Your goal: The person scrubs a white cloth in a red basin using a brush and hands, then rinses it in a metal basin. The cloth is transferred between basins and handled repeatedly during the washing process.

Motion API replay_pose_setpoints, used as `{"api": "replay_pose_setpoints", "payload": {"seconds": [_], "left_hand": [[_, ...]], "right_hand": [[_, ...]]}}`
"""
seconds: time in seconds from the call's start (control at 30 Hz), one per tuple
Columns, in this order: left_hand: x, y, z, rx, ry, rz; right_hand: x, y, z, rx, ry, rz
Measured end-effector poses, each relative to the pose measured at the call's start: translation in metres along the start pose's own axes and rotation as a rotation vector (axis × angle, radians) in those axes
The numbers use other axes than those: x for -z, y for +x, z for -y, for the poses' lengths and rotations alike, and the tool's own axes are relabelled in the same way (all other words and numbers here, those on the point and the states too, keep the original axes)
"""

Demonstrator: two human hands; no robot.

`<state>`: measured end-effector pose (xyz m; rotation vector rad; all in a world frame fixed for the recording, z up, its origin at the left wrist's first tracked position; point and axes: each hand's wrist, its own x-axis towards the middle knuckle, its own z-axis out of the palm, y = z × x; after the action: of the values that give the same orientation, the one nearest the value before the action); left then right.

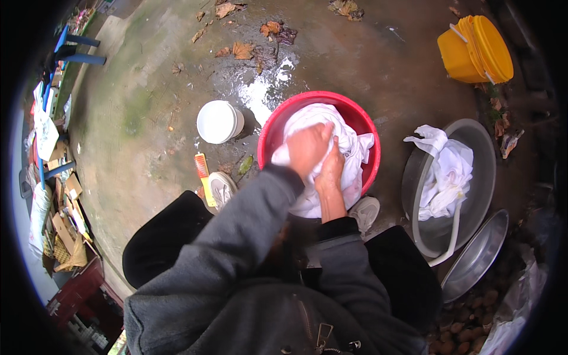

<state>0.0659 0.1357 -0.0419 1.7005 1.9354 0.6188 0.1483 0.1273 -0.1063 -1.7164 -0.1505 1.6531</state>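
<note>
Between my feet stands a red plastic basin (pixel 364 116) heaped with wet white cloth (pixel 353 148). My left hand (pixel 309 145), slightly blurred, presses into the bunched cloth with its fingers wrapped in the folds. Just to its right, my right hand (pixel 332 175) grips another part of the same cloth, the thumb pointing up. Both hands are close together above the middle of the basin. Part of the cloth hangs over the near rim toward me. The fingertips of both hands are partly hidden by the fabric.
A white bucket (pixel 216 122) and a yellow scrub brush (pixel 203 177) sit left of the basin. At right are a grey tub (pixel 481 186) holding white cloth (pixel 448 173), a hose over its rim, a metal basin (pixel 477 257) and yellow buckets (pixel 477 49). Leaves litter the wet concrete.
</note>
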Motion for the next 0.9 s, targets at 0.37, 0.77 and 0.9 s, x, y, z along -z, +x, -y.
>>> {"api": "replay_pose_setpoints", "payload": {"seconds": [0.37, 0.77, 0.9], "left_hand": [[-0.005, 0.001, 0.017, -0.076, 0.039, 0.054], [-0.020, -0.030, 0.019, -0.074, -0.027, 0.162], [-0.013, -0.015, 0.023, -0.164, 0.117, 0.271]], "right_hand": [[-0.007, -0.023, 0.003, 0.014, 0.091, 0.230], [-0.002, -0.010, -0.012, -0.208, 0.402, 0.270], [0.002, -0.010, -0.010, -0.241, 0.474, 0.177]]}}
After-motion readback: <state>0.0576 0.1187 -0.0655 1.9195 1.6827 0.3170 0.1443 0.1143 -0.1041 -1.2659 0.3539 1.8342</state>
